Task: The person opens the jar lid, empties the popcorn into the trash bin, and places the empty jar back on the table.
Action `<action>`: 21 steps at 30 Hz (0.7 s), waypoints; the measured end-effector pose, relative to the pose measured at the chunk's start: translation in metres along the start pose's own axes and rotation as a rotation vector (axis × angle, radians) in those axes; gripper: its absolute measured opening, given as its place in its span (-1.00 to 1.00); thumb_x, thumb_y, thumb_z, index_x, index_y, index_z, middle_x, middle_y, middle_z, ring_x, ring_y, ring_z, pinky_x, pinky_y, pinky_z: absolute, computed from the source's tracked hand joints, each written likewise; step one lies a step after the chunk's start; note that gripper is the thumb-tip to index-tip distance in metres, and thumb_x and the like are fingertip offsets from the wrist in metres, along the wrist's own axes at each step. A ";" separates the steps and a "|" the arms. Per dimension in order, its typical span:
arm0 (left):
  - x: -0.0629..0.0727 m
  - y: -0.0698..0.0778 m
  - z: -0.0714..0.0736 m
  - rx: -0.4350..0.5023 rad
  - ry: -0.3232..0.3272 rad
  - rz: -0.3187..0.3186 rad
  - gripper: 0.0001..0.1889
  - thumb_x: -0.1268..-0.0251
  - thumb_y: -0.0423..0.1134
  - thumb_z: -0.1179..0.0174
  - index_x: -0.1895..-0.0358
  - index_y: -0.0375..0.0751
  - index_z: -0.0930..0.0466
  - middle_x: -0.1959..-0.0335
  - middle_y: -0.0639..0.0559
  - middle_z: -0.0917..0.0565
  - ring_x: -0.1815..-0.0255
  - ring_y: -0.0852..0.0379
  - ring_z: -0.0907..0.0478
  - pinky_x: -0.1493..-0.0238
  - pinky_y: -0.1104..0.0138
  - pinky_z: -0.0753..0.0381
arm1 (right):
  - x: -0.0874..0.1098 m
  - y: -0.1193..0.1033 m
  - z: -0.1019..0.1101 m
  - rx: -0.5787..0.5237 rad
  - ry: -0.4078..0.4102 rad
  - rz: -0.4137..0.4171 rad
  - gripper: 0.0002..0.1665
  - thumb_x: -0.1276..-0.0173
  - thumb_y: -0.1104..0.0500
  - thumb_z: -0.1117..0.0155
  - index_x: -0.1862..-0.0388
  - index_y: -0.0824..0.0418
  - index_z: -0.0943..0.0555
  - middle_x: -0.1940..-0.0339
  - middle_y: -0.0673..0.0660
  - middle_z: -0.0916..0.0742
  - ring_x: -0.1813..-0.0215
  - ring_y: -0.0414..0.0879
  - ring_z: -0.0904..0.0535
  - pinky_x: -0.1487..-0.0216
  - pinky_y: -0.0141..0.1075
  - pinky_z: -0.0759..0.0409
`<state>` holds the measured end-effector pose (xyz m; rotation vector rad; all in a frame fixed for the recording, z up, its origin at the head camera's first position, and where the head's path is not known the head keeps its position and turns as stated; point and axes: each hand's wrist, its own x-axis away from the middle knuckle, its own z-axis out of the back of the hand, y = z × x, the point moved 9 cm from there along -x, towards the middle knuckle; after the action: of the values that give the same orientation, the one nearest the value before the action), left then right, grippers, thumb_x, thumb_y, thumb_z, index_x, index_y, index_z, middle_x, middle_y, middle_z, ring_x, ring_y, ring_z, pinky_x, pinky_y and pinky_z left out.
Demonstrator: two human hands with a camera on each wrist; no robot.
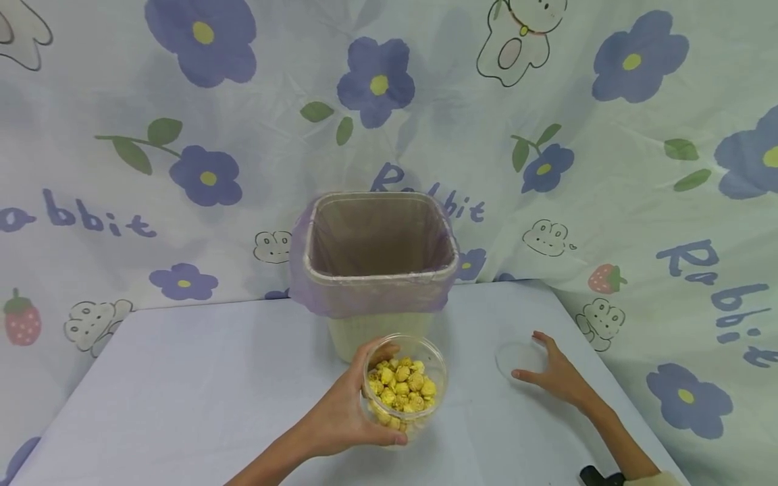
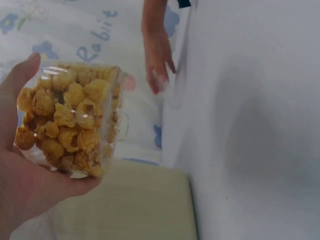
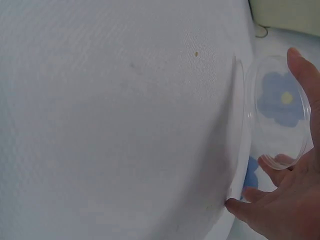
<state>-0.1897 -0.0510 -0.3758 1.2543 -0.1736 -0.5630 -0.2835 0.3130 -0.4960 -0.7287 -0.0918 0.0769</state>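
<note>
Nearest, the left hand (image 1: 340, 412) is holding a clear tub (image 1: 433, 361) of yellow popcorn (image 1: 401, 388) about midway between the left and right edges of the desk (image 1: 213, 378), the thumb curving round the near side and the fingers reaching round the far side. The clear tub is standing roughly upright in that grasp, its axis running up and down, its round mouth facing upward.

Off to the right, the right hand (image 1: 556, 374) is spanning a clear lid (image 3: 280, 125) near the desk's right edge. The clear lid is lying to the left of the palm, between thumb and fingers, well apart from the clear tub, so the right hand is the nearer one to it. Thumb and fingers are spreading wide and apparently holding it across the rim. Its face is tilting in the right wrist view; whether its rim is touching the desk, I cannot tell.

Beyond the clear tub, a bin (image 1: 371, 331) is standing toward the desk's far edge, a purple liner (image 1: 383, 297) folding over its rim. Behind that edge, a flower-printed curtain (image 1: 273, 169) is hanging.
</note>
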 end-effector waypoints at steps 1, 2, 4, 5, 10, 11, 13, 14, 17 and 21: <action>0.000 0.000 0.000 -0.002 -0.001 0.001 0.20 0.21 -0.12 -0.67 -0.52 0.14 0.00 -0.43 -0.02 -0.30 -0.42 -0.05 -0.26 -0.40 -0.08 -0.18 | 0.000 0.001 -0.001 0.013 -0.003 0.003 0.27 -0.17 -0.14 -0.52 -0.51 0.46 0.03 -0.48 0.58 -0.18 -0.46 0.54 -0.03 -0.31 0.40 -0.13; 0.000 0.000 0.000 -0.002 -0.003 0.002 0.20 0.21 -0.11 -0.67 -0.52 0.14 0.00 -0.43 -0.01 -0.30 -0.43 -0.05 -0.25 -0.40 -0.08 -0.18 | 0.001 0.002 -0.001 0.028 -0.005 0.007 0.28 -0.16 -0.14 -0.53 -0.50 0.48 0.02 -0.47 0.59 -0.19 -0.45 0.54 -0.05 -0.31 0.40 -0.14; 0.000 -0.001 0.000 -0.006 -0.002 0.005 0.20 0.21 -0.11 -0.67 -0.52 0.15 0.00 -0.43 0.01 -0.30 -0.43 -0.05 -0.25 -0.39 -0.10 -0.17 | 0.002 0.004 -0.001 0.057 -0.015 0.017 0.29 -0.14 -0.15 -0.54 -0.49 0.52 -0.01 -0.45 0.62 -0.20 -0.43 0.56 -0.07 -0.31 0.38 -0.15; 0.000 -0.001 0.000 -0.008 -0.002 0.006 0.20 0.21 -0.11 -0.67 -0.52 0.15 0.00 -0.43 0.02 -0.31 -0.43 -0.05 -0.25 -0.39 -0.11 -0.17 | 0.003 0.005 -0.002 0.075 -0.021 0.024 0.29 -0.12 -0.15 -0.55 -0.48 0.54 -0.02 -0.43 0.63 -0.21 -0.42 0.56 -0.09 -0.31 0.38 -0.16; 0.001 -0.001 0.001 -0.014 0.000 0.004 0.20 0.22 -0.10 -0.67 -0.52 0.16 0.00 -0.43 0.01 -0.31 -0.43 -0.04 -0.26 -0.39 -0.09 -0.17 | 0.007 0.008 -0.003 0.173 -0.031 0.080 0.32 -0.02 -0.18 -0.60 -0.43 0.60 -0.12 -0.37 0.66 -0.30 -0.37 0.57 -0.18 -0.29 0.36 -0.22; 0.002 -0.001 0.002 -0.018 0.003 0.004 0.20 0.22 -0.10 -0.67 -0.52 0.16 0.00 -0.43 0.01 -0.32 -0.43 -0.04 -0.26 -0.39 -0.08 -0.18 | 0.007 0.008 -0.004 0.192 -0.028 0.091 0.32 -0.01 -0.19 -0.60 -0.42 0.61 -0.14 -0.36 0.65 -0.32 -0.36 0.57 -0.20 -0.27 0.36 -0.24; 0.003 -0.001 0.004 -0.026 0.011 0.004 0.20 0.21 -0.09 -0.67 -0.52 0.14 0.00 -0.43 -0.01 -0.32 -0.42 -0.04 -0.27 -0.39 -0.06 -0.19 | 0.008 0.008 -0.004 0.222 -0.019 0.111 0.32 0.02 -0.19 -0.62 -0.40 0.61 -0.16 -0.34 0.64 -0.36 -0.34 0.57 -0.24 -0.25 0.36 -0.27; 0.003 -0.001 0.005 -0.030 0.015 0.005 0.20 0.21 -0.09 -0.67 -0.53 0.13 -0.01 -0.43 -0.02 -0.32 -0.42 -0.04 -0.27 -0.39 -0.06 -0.19 | 0.008 0.008 -0.005 0.232 -0.014 0.119 0.32 0.03 -0.19 -0.62 -0.40 0.61 -0.17 -0.33 0.63 -0.38 -0.33 0.56 -0.25 -0.25 0.36 -0.27; 0.005 -0.001 0.009 -0.037 0.031 0.009 0.20 0.21 -0.08 -0.67 -0.52 0.11 -0.02 -0.43 -0.05 -0.32 -0.42 -0.04 -0.27 -0.39 -0.10 -0.19 | 0.009 0.006 -0.005 0.247 -0.010 0.137 0.33 0.05 -0.19 -0.63 -0.40 0.62 -0.17 -0.33 0.62 -0.38 -0.33 0.57 -0.24 -0.26 0.37 -0.26; 0.008 -0.001 0.013 -0.033 0.047 0.012 0.20 0.22 -0.08 -0.67 -0.52 0.13 -0.03 -0.43 -0.05 -0.33 -0.41 -0.05 -0.28 -0.36 -0.18 -0.18 | 0.010 -0.001 -0.004 0.273 -0.030 0.157 0.37 0.09 -0.21 -0.64 -0.42 0.58 -0.16 -0.34 0.61 -0.37 -0.34 0.57 -0.22 -0.26 0.39 -0.23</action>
<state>-0.1891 -0.0666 -0.3741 1.2321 -0.1322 -0.5236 -0.2729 0.3109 -0.4981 -0.4613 -0.0515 0.2461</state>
